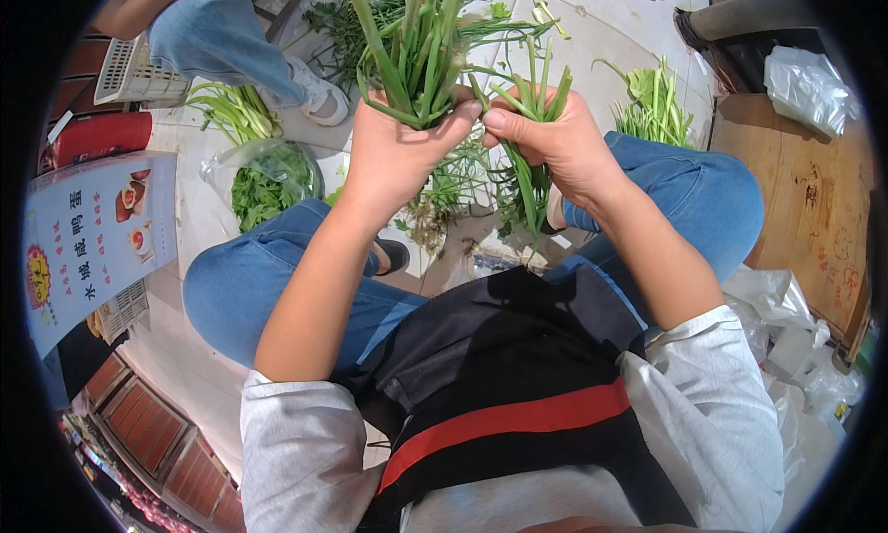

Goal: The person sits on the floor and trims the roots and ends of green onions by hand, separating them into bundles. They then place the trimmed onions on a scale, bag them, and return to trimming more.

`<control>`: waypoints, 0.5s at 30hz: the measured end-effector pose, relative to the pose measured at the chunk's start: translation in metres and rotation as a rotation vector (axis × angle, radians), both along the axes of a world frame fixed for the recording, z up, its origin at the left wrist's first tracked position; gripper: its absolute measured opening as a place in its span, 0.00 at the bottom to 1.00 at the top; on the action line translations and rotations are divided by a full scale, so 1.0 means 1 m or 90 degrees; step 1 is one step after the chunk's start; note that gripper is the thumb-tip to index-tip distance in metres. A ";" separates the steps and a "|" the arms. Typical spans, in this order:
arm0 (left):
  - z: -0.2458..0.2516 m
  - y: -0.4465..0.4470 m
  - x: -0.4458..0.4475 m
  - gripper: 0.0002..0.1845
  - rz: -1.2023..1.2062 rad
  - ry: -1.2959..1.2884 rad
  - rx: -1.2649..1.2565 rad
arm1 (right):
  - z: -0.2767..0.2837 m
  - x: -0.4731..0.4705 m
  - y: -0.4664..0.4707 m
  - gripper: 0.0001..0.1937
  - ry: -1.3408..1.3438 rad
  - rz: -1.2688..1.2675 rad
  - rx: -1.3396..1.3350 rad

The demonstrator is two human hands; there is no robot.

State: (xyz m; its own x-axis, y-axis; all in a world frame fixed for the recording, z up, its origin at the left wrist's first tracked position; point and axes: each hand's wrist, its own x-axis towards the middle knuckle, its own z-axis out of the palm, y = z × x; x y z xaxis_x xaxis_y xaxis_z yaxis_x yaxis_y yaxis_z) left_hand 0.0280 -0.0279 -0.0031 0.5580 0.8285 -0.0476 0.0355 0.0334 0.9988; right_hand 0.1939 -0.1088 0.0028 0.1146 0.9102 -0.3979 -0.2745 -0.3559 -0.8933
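Note:
My left hand (pixel 406 148) is closed around a thick bunch of green vegetable stalks (pixel 420 54), cut ends pointing away from me. A long green blade loops around the stalks just above my fingers. My right hand (pixel 555 134) grips a thinner bunch of green stalks (pixel 538 89), whose leaves (pixel 524 193) hang below the palm. The two thumbs almost meet, with a thin green strand (pixel 479 89) at the right fingertips. Under my hands, roots and trimmings (pixel 430 221) lie on the tiled floor.
Long thin greens (pixel 340 30) spread across the floor ahead. A plastic bag of leafy greens (pixel 270 179) and loose stalks (pixel 232 110) lie left, near another person's shoe (pixel 319 93). More stalks (pixel 655 110) lie right, by a wooden board (pixel 784 186). A printed sign (pixel 104 235) stands left.

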 end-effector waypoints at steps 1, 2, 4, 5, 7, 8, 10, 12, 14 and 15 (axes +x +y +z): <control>0.001 0.001 -0.001 0.06 -0.009 0.022 0.012 | 0.001 0.000 0.000 0.09 0.003 -0.001 -0.004; 0.002 0.001 -0.001 0.07 -0.019 0.044 0.024 | 0.001 0.001 0.000 0.09 -0.001 0.005 -0.004; 0.002 -0.001 -0.001 0.07 -0.010 0.024 0.018 | 0.000 0.001 0.000 0.09 -0.008 0.017 -0.004; 0.001 -0.001 -0.001 0.07 -0.006 0.013 0.015 | -0.001 0.001 0.000 0.09 -0.007 0.018 -0.003; -0.002 -0.002 -0.001 0.06 0.003 -0.011 0.026 | -0.004 0.001 0.000 0.09 -0.005 0.021 -0.002; -0.003 -0.002 -0.001 0.05 0.008 -0.023 0.031 | -0.003 0.001 0.000 0.09 0.005 0.021 0.001; -0.003 -0.003 -0.001 0.04 0.021 0.002 0.050 | -0.002 -0.001 0.000 0.09 0.028 0.022 0.006; -0.003 -0.004 0.000 0.04 0.034 0.014 0.070 | -0.001 0.000 0.001 0.09 0.062 0.014 0.002; -0.005 -0.003 0.000 0.03 0.047 0.015 0.090 | -0.002 0.001 0.001 0.09 0.075 0.020 -0.003; -0.005 -0.002 0.000 0.03 0.063 0.007 0.100 | -0.003 0.001 0.001 0.09 0.073 0.030 -0.005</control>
